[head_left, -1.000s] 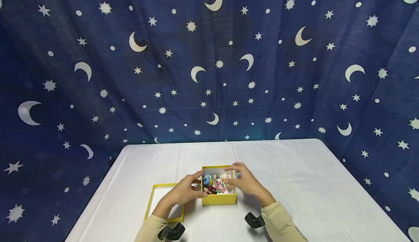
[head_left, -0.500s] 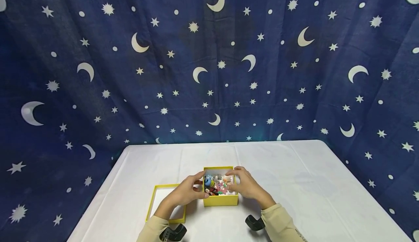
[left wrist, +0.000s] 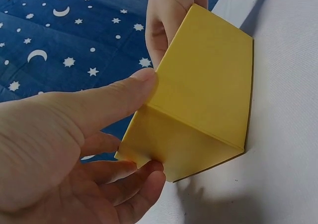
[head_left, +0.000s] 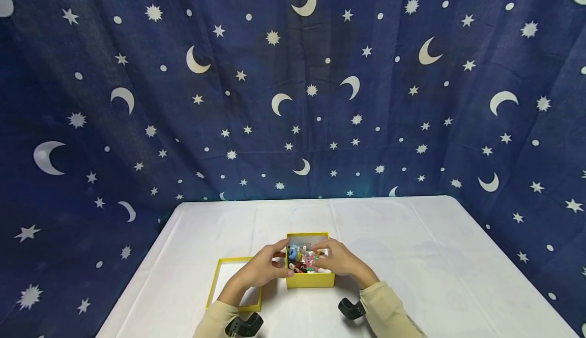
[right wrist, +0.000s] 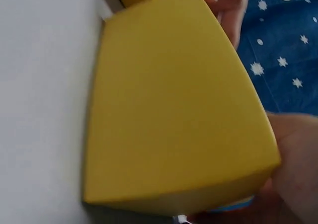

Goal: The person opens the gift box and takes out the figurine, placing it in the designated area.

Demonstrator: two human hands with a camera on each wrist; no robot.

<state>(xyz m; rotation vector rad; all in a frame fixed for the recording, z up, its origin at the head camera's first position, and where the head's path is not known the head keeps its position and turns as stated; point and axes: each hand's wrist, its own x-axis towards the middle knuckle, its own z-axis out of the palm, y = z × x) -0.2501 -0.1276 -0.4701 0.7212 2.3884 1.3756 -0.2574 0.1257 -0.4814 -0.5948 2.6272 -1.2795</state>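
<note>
A yellow box (head_left: 311, 280) stands on the white table, its top uncovered, filled with small toy figures. Among them show a round blue figure (head_left: 293, 253) on the left and a pink star-shaped piece (head_left: 309, 260) near the middle. My left hand (head_left: 260, 267) holds the box's left side, thumb (left wrist: 131, 87) at the near corner and fingers against the side wall. Over the right rim, my right hand (head_left: 342, 259) reaches into the box with thumb and forefinger spread apart above the toys. In the right wrist view, the box wall (right wrist: 174, 105) hides those fingertips.
A yellow-rimmed lid (head_left: 249, 308) with a white inside lies left of the box, partly under my left forearm. The white tablecloth (head_left: 412, 267) spreads around. Behind the table hangs a dark blue curtain (head_left: 256, 104) with moons and stars.
My right hand has moved left and further over the box, its fingers lower among the toys. The left hand keeps its hold on the box. The head view has shifted slightly.
</note>
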